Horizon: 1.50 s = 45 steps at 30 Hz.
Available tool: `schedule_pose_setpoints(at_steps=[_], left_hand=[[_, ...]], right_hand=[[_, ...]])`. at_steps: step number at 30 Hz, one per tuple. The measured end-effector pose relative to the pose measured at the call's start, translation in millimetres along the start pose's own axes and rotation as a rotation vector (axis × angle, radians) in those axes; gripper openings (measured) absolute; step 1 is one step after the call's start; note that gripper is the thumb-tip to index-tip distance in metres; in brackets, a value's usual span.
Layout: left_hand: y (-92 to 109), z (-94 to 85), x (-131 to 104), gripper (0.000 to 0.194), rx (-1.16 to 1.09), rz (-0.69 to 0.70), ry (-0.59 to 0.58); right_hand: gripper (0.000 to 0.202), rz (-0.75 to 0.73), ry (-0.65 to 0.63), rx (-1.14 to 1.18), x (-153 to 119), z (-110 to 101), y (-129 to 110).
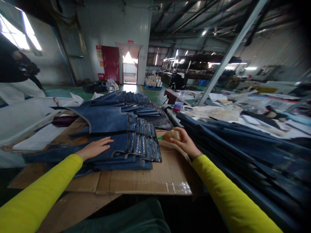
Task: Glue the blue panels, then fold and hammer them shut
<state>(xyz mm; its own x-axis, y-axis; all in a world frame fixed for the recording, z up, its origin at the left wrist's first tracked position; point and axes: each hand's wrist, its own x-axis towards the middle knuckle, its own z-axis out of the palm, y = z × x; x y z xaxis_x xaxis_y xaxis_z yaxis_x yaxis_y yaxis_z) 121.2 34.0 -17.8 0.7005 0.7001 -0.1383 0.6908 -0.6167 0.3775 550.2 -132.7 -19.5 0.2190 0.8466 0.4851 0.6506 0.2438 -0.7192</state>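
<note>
My left hand (97,148) lies flat with its fingers stretched out on the top piece of a stack of dark blue fabric pieces (109,121). Grey binding runs along their edges and a black strap crosses the top one. My right hand (186,142) grips a small squeeze bottle (172,135) with amber-coloured contents and a green nozzle (159,138). The nozzle points left, at the shiny, glossy-coated edges (147,139) of the overlapping pieces; whether it touches them I cannot tell. Beneath the stack is a flattened cardboard sheet (167,176).
Behind the stack lie more overlapping blue pieces (136,102). Long folded blue fabric (233,145) covers the right side. A drink bottle with a red label (179,103) stands beyond my right hand. A slanted metal post (230,55) rises at right. Someone in dark clothing (14,61) is at far left.
</note>
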Motion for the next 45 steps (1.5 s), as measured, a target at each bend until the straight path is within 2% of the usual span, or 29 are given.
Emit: schedule_pose_setpoints(at_steps=[6, 11, 15, 21, 26, 31, 36, 45], left_hand=[[1.1, -0.9, -1.0, 0.053, 0.0, -0.01, -0.008], [5.8, -3.2, -3.1, 0.053, 0.0, -0.029, -0.014], [7.2, -3.6, -4.0, 0.053, -0.009, -0.037, -0.009], [3.5, -1.8, -2.7, 0.052, -0.02, -0.043, -0.01], [2.4, -1.5, -2.1, 0.052, -0.014, -0.035, -0.019], [5.1, -2.2, -3.3, 0.052, -0.015, -0.03, -0.008], [7.9, -3.3, -4.0, 0.051, -0.003, -0.041, -0.008], [7.7, -2.0, -3.5, 0.05, -0.009, -0.05, 0.007]], right_hand=[[0.051, -0.028, -0.014, -0.021, 6.0, 5.1, 8.4], [0.053, 0.007, -0.009, 0.028, 15.5, 10.5, 10.2], [0.054, 0.055, -0.028, 0.068, 16.9, 6.7, 4.3], [0.056, 0.088, 0.022, 0.081, 16.1, -3.3, 1.5], [0.054, 0.041, -0.029, 0.023, 17.3, 0.3, 5.3], [0.053, -0.002, -0.017, -0.034, 24.6, 8.8, 19.2], [0.051, -0.066, -0.005, -0.077, 41.0, 13.6, 31.3], [0.048, -0.154, 0.047, -0.176, 71.8, 19.8, 37.9]])
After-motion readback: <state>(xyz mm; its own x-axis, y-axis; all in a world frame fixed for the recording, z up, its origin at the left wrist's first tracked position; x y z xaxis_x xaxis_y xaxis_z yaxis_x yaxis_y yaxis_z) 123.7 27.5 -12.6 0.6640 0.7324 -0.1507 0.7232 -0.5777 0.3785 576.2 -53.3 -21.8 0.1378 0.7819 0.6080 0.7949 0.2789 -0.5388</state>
